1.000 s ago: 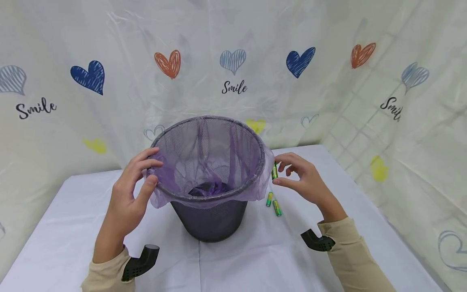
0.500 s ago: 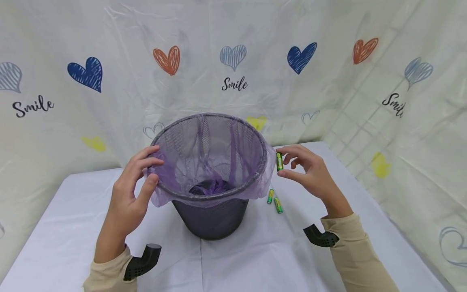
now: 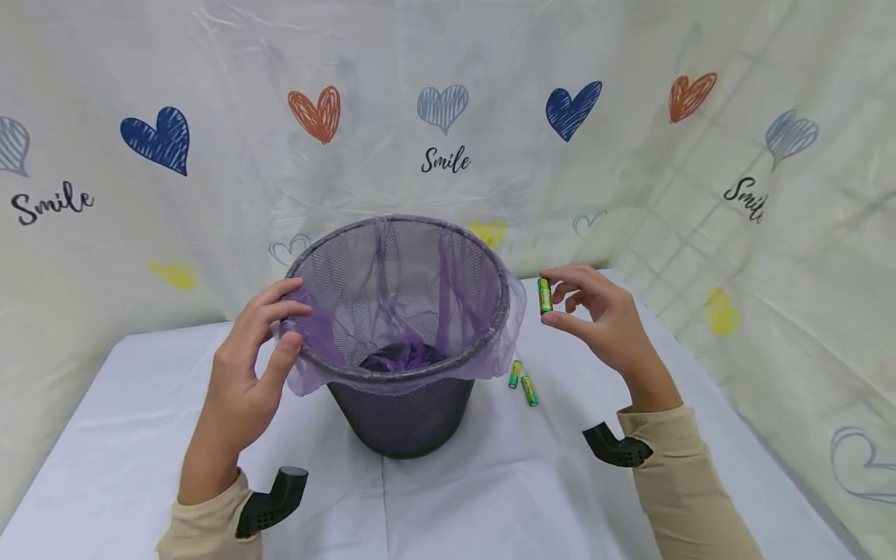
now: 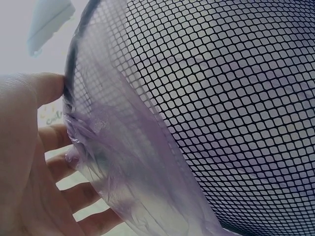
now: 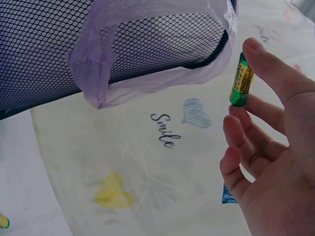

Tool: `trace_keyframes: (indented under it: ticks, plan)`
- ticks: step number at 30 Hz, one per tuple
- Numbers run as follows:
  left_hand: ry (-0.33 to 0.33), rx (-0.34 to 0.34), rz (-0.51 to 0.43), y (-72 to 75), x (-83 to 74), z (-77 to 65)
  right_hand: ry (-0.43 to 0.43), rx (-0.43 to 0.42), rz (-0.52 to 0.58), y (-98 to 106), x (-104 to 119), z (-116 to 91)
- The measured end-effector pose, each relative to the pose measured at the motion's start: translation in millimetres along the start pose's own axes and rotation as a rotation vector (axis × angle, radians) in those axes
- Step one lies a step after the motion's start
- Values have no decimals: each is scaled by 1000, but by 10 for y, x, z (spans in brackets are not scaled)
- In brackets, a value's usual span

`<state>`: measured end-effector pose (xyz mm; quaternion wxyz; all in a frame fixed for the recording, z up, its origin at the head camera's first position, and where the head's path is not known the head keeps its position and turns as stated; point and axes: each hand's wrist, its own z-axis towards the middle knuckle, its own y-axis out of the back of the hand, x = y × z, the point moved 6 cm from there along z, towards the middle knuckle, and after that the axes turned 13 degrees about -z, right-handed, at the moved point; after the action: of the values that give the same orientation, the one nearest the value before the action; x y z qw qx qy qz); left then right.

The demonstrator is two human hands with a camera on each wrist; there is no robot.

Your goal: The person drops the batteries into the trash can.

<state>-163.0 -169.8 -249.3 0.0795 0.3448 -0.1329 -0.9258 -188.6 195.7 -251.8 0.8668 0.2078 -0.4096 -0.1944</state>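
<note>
A black mesh trash bin (image 3: 406, 420) stands on the white tabletop. Lined with a thin purple bag (image 3: 483, 362) folded over its rim, it faces its opening towards me. At the rim's left side my left hand (image 3: 241, 377) holds on, its fingertips over the edge and its thumb nearer me; in the left wrist view the thumb (image 4: 51, 88) meets the rim. To the right of the bin, my right hand (image 3: 605, 327) pinches a green-and-yellow battery (image 3: 545, 295) upright between thumb and fingertips, clear of the bag. The right wrist view shows this battery (image 5: 241, 81) too.
Two more batteries lie on the table right of the bin, one battery (image 3: 515, 374) beside the other battery (image 3: 530, 391). A pale backdrop (image 3: 518, 187) printed with hearts and "Smile" rises behind the table.
My right hand has lifted the battery up and drawn it rightward, away from the bag's edge. The left hand stays on the rim. The view has shifted slightly.
</note>
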Motion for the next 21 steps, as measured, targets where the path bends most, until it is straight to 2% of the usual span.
trace_keyframes:
  ticks: [5,14,21]
  plan:
    - [2,2,-9,16,22,-3,41,-17,37,46,57,23]
    - [-5,8,-27,30,-31,9,61,-44,87,68,164,49]
    - [-14,-1,-53,9,-23,-3,87,-56,84,73,292,94]
